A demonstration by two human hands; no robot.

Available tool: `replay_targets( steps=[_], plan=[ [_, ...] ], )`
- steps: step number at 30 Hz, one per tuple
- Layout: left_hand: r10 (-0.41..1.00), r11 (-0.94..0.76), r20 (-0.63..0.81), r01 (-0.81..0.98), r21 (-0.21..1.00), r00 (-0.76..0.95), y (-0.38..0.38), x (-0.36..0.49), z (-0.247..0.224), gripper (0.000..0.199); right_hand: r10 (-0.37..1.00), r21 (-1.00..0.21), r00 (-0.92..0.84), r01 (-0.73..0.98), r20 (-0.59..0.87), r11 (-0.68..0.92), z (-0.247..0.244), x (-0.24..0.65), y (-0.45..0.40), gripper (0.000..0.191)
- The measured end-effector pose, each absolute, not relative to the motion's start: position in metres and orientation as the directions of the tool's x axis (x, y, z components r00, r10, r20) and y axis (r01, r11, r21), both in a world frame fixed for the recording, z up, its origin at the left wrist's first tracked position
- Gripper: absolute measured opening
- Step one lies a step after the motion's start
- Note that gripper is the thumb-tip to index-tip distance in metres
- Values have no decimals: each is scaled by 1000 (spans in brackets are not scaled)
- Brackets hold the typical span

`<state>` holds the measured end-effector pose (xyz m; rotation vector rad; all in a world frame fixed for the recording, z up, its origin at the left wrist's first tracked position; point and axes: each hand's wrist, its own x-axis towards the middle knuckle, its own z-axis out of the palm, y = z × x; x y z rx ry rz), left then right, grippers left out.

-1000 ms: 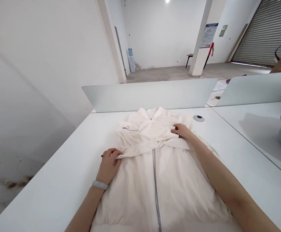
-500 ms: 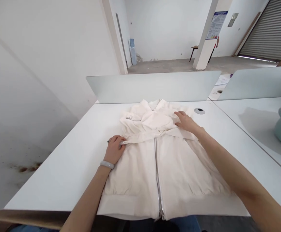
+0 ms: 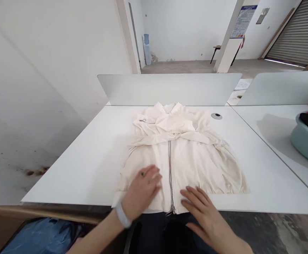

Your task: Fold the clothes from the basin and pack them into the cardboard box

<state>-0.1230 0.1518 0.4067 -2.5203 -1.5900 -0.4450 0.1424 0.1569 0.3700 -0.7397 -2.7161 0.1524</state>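
Observation:
A cream zip-up jacket (image 3: pixel 193 158) lies front up on the white table, its collar toward the far panel and its hem at the near edge. Down its middle runs a metal zipper (image 3: pixel 170 173), with the pull at the hem. My left hand (image 3: pixel 143 190), a little blurred, is over the lower left front, fingers stretched toward the zipper and holding nothing. On the right of the zipper, my right hand (image 3: pixel 203 211) is open, fingertips at the lower front near the hem. A small zipped chest pocket (image 3: pixel 146 121) shows at the upper left.
The white table (image 3: pixel 90 169) ends at a low frosted panel (image 3: pixel 169 90). A teal basin (image 3: pixel 306 141) of dark and pink clothes stands at the right. At the lower left, a cardboard box (image 3: pixel 2 218) holds blue plastic. A round cable grommet (image 3: pixel 216 116) sits at the back right.
Both hands have come down from the jacket's waist and chest to its lower front, near the hem. The left hand has let go of the waist fold. The view has shifted slightly.

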Motion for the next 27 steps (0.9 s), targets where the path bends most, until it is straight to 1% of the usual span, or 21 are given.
replay_targets(
  steps=[1,3,4,5,6,9,11,16,18,22,27],
  plan=[
    [857,-463,276,885,41,435,136,-112,402,26,518,-156,-809,494,279,855,363,141,150,44],
    [844,-491,241,871,-16,480,110,-96,389,53,538,-117,-791,529,290,841,352,138,140,52],
    [843,-486,236,873,-51,483,103,-91,382,63,552,-108,-778,547,300,830,349,136,138,54],
    [848,-469,237,879,-85,475,98,-88,375,68,564,-108,-766,561,309,821,346,135,137,55],
    [854,-447,241,887,-115,462,96,-87,370,67,574,-115,-755,570,316,814,345,133,137,54],
    [849,-413,276,891,-188,452,99,-86,359,49,595,-150,-727,583,343,799,345,129,137,53],
    [826,-416,310,880,-229,472,104,-87,355,43,603,-167,-710,587,363,792,347,127,137,54],
    [789,-447,327,852,-274,519,108,-87,355,47,627,-224,-636,599,451,769,343,121,136,50],
    [783,-458,328,846,-272,529,109,-87,357,47,637,-247,-609,602,473,759,341,118,136,46],
    [780,-472,340,851,-233,525,110,-86,360,48,659,-316,-560,591,502,742,344,112,140,37],
    [772,-486,387,861,-151,504,111,-86,358,40,676,-388,-520,561,523,731,354,107,146,31]
  ],
)
